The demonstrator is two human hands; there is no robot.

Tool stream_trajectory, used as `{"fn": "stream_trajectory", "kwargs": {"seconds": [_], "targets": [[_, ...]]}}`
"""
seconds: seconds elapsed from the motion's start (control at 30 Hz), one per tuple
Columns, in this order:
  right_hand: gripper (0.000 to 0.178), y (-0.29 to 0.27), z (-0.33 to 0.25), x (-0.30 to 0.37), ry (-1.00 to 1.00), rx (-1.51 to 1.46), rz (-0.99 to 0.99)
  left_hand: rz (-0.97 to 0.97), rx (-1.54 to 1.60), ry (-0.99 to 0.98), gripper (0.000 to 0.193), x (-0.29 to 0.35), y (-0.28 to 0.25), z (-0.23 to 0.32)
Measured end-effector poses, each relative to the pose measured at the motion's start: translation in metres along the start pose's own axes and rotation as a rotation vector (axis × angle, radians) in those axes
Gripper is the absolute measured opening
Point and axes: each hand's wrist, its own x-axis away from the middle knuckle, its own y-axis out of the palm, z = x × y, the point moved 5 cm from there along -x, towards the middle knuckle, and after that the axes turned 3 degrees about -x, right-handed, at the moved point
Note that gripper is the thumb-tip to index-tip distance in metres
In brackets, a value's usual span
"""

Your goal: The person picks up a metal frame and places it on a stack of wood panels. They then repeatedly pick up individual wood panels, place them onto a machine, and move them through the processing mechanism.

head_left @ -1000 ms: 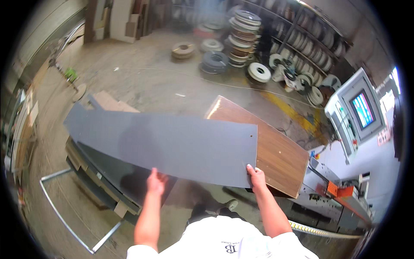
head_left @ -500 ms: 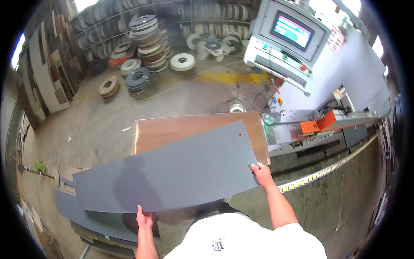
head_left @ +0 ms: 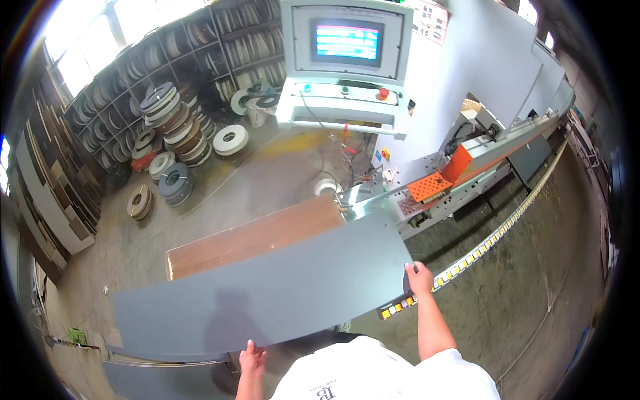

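A long grey board (head_left: 287,287) spans the space before me, held in both hands. My left hand (head_left: 253,359) grips its near edge left of my body, thumb on top and the other fingers hidden or partly hidden below. At the right end my right hand (head_left: 419,279) is closed round the short edge, thumb on the upper face. Beneath the board's far side lies a brown wooden panel (head_left: 260,237), partly covered. The board's far right corner is close to the feed end of a large pale machine (head_left: 460,87).
A control panel with a lit screen (head_left: 347,41) stands ahead. An orange guard (head_left: 440,183) sits on the machine, and a roller track (head_left: 480,248) runs along the right. More grey boards (head_left: 167,380) lie lower left. Stacked edging rolls (head_left: 177,127) and a rack (head_left: 220,47) stand behind.
My view has turned right toward the machine. The grey board, still in both hands, has come nearer the machine's feed end and covers more of the brown panel's right part.
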Motion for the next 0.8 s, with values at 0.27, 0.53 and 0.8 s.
{"fn": "stream_trajectory", "kwargs": {"seconds": [0.27, 0.53, 0.8], "targets": [[0.042, -0.069, 0.034, 0.0, 0.208, -0.329, 0.316, -0.324, -0.135, -0.109, 0.029, 0.051, 0.154, -0.039], [0.049, 0.028, 0.018, 0.085, 0.578, -1.086, -0.12, -0.187, -0.203, -0.079, 0.046, 0.014, 0.087, -0.001], [0.067, 0.022, -0.033, 0.104, 0.569, -1.401, -0.271, 0.102, -0.021, 0.098, 0.036, -0.051, 0.001, 0.042]]}}
